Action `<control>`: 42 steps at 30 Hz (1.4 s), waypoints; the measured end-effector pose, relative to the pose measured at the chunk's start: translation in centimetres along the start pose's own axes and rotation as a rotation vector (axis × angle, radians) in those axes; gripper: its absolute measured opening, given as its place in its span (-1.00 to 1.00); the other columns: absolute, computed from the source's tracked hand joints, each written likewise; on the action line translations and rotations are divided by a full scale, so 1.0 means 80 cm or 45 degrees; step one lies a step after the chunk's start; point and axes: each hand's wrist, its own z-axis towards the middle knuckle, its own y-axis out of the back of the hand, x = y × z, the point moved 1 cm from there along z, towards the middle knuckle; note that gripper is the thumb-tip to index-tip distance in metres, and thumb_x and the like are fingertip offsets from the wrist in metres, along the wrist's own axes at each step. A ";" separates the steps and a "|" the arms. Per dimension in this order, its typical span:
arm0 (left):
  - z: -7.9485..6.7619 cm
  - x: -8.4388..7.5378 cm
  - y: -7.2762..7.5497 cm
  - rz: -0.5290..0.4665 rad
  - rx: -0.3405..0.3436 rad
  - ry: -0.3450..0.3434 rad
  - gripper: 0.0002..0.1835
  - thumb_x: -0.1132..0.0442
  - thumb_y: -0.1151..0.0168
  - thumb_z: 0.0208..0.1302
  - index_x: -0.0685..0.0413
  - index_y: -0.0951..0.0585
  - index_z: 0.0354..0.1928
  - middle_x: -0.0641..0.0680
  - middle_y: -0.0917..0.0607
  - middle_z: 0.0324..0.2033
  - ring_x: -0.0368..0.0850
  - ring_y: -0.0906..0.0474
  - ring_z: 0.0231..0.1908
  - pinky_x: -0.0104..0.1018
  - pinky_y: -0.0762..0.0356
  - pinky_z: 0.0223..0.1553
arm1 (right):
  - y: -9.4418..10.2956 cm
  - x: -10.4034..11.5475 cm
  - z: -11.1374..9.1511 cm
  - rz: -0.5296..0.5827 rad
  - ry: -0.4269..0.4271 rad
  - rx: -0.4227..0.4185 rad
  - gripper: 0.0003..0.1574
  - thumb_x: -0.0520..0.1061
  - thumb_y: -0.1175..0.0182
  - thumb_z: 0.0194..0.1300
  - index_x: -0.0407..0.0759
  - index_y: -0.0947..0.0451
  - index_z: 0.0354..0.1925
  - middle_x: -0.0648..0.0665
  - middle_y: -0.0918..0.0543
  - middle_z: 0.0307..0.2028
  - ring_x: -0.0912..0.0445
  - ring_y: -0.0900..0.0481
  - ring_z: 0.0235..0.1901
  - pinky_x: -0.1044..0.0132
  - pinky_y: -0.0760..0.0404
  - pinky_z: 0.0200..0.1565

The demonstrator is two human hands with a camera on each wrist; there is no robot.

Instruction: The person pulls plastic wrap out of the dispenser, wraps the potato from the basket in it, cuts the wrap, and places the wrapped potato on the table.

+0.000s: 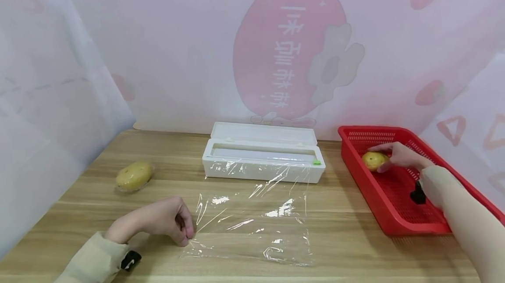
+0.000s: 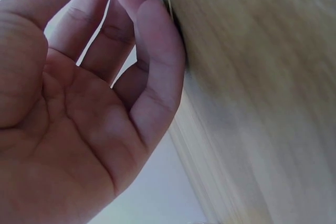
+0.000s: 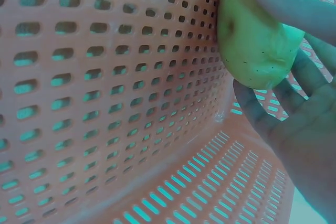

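Inside the red basket (image 1: 360, 195), my right hand (image 1: 400, 157) grips a yellow potato (image 1: 372, 160). In the right wrist view the thumb lies across the potato (image 3: 257, 35) and the other fingers curl under it, close to the perforated side wall. My left hand (image 1: 167, 221) pinches the near left corner of a sheet of clear plastic wrap (image 1: 252, 226) at the tabletop. That sheet stretches back to a white dispenser box (image 1: 262, 171) with its lid raised and a roll (image 1: 264, 155) inside. The left wrist view shows the fingertips together at the wood surface.
A second potato (image 1: 135, 176), with shiny film around it, lies on the wooden table (image 1: 169, 156) at the left. A green slider (image 1: 317, 162) sits at the right end of the dispenser's front edge. Printed cloth (image 1: 189, 55) hangs behind and at both sides.
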 end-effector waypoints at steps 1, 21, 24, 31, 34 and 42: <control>0.000 0.001 0.000 0.001 0.000 0.000 -0.83 0.38 -0.56 -0.14 0.01 -0.73 -0.49 -0.06 -0.70 -0.53 -0.20 -0.57 -0.51 -0.36 -0.56 -0.45 | 0.000 0.000 0.001 -0.006 0.001 -0.003 -0.17 -0.05 -0.52 0.04 -0.23 -0.50 0.26 -0.32 -0.54 0.09 -0.15 -0.41 -0.01 0.09 -0.51 -0.10; 0.001 0.000 0.004 -0.021 0.022 -0.001 -0.83 0.38 -0.55 -0.13 0.04 -0.72 -0.47 -0.05 -0.69 -0.52 -0.20 -0.56 -0.50 -0.36 -0.56 -0.44 | -0.001 -0.002 -0.005 0.017 -0.005 -0.011 -0.15 -0.02 -0.54 0.01 -0.22 -0.51 0.25 -0.31 -0.55 0.09 -0.15 -0.41 0.00 0.11 -0.50 -0.09; 0.000 0.000 0.004 -0.013 0.022 0.006 -0.83 0.38 -0.55 -0.13 0.04 -0.72 -0.47 -0.05 -0.69 -0.52 -0.19 -0.56 -0.49 -0.36 -0.55 -0.43 | 0.000 -0.002 -0.005 0.017 -0.001 -0.009 -0.16 -0.02 -0.54 0.00 -0.21 -0.52 0.24 -0.29 -0.56 0.08 -0.14 -0.41 0.00 0.11 -0.50 -0.09; -0.001 0.000 0.004 -0.008 0.018 0.011 -0.83 0.37 -0.55 -0.13 0.04 -0.72 -0.48 -0.06 -0.69 -0.52 -0.20 -0.56 -0.49 -0.37 -0.55 -0.43 | 0.003 -0.001 -0.002 -0.018 -0.012 -0.016 -0.13 0.03 -0.56 -0.03 -0.19 -0.53 0.24 -0.28 -0.56 0.07 -0.12 -0.42 -0.02 0.15 -0.53 -0.11; -0.001 0.001 0.003 -0.008 0.015 0.003 -0.83 0.38 -0.55 -0.13 0.04 -0.72 -0.48 -0.06 -0.69 -0.52 -0.20 -0.56 -0.50 -0.37 -0.55 -0.43 | 0.009 0.005 -0.002 -0.002 -0.006 -0.021 -0.13 0.00 -0.56 -0.02 -0.20 -0.52 0.25 -0.29 -0.56 0.09 -0.12 -0.43 -0.01 0.14 -0.54 -0.10; 0.001 0.003 0.005 -0.002 0.019 -0.001 -0.83 0.38 -0.55 -0.13 0.03 -0.72 -0.48 -0.06 -0.69 -0.52 -0.19 -0.57 -0.49 -0.36 -0.57 -0.42 | 0.023 0.020 -0.010 -0.002 0.019 -0.051 -0.14 -0.01 -0.57 -0.03 -0.20 -0.54 0.23 -0.24 -0.60 0.05 -0.06 -0.48 -0.08 0.21 -0.55 -0.13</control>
